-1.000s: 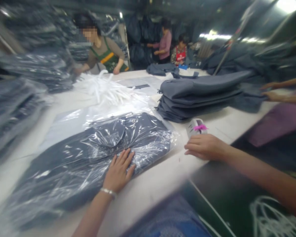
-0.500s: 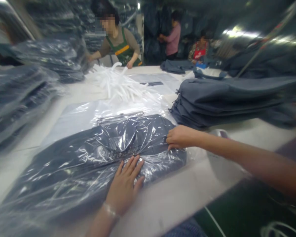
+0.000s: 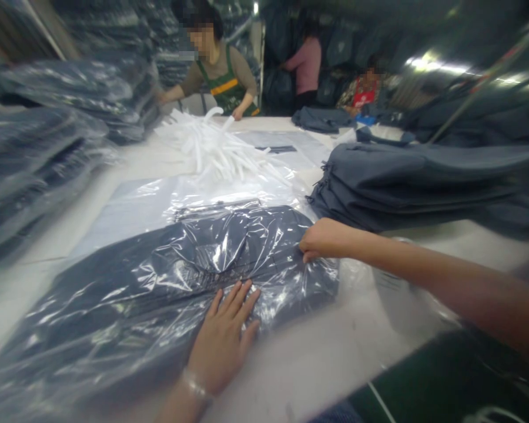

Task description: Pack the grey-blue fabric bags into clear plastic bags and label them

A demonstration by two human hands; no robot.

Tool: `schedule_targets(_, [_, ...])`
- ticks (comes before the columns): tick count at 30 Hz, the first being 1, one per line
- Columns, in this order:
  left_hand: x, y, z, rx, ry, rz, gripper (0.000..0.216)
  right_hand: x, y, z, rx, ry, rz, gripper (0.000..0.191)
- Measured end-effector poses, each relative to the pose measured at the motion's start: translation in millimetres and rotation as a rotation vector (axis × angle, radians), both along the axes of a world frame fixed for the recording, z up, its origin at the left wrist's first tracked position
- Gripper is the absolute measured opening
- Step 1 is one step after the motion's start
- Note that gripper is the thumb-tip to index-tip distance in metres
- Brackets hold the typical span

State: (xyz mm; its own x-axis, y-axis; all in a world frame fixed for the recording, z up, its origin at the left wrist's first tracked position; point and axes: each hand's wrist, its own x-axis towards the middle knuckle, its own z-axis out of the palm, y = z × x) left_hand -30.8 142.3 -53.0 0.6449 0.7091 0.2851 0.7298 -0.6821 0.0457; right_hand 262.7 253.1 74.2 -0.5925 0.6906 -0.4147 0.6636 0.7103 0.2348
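A dark blue-grey garment in a clear plastic bag (image 3: 158,282) lies across the table in front of me, its film creased and shiny. My left hand (image 3: 223,338) rests flat on the near side of the bag, fingers spread, a clear band around the wrist. At the bag's right end my right hand (image 3: 321,241) is closed, its curled fingers pinching the film near the edge. The fingertips are partly hidden by the hand itself.
A pile of dark garments (image 3: 405,182) lies to the right. White strips (image 3: 216,147) are heaped beyond the bag, over flat clear bags (image 3: 127,200). Bagged garments (image 3: 30,170) are stacked at left. A co-worker in a green apron (image 3: 229,76) stands across the table (image 3: 291,367).
The view has shifted slightly. My right hand stays at the bag's right end, its fingers now more tightly curled. My left hand remains flat on the film.
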Motion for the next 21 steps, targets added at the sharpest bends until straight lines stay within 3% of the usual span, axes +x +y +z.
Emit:
schedule_targets(4, [0,1,-2.4,0.001,0.007,0.007,0.054,8,22,-20.5,0.007,0.053,-0.061,0.038])
schedule_targets(8, [0,4,-6.7,-0.01,-0.003,0.003,0.055,35,43,-27.7,0.053,0.172,-0.317,0.049])
schedule_targets(12, [0,8,-10.2,-0.06,-0.035,0.005,0.054,41,24,-25.7,0.392,0.374,-0.581,0.042])
schedule_targets(14, [2,10,-9.8,-0.115,-0.052,0.009,0.053,24,-2,-35.2,0.488,0.573,-0.522,0.041])
schedule_targets(16, [4,11,-7.3,-0.191,-0.078,0.017,0.053,2,-31,-55.0,0.42,0.704,-0.32,0.045])
schedule_targets(18, [4,12,-2.3,-0.271,-0.13,0.017,0.055,-18,-53,-80.8,0.339,0.71,-0.165,0.058])
schedule_targets(21, [-5,9,11.5,-0.319,-0.293,0.006,0.051,-29,-63,-116.4,0.344,0.665,-0.153,0.067])
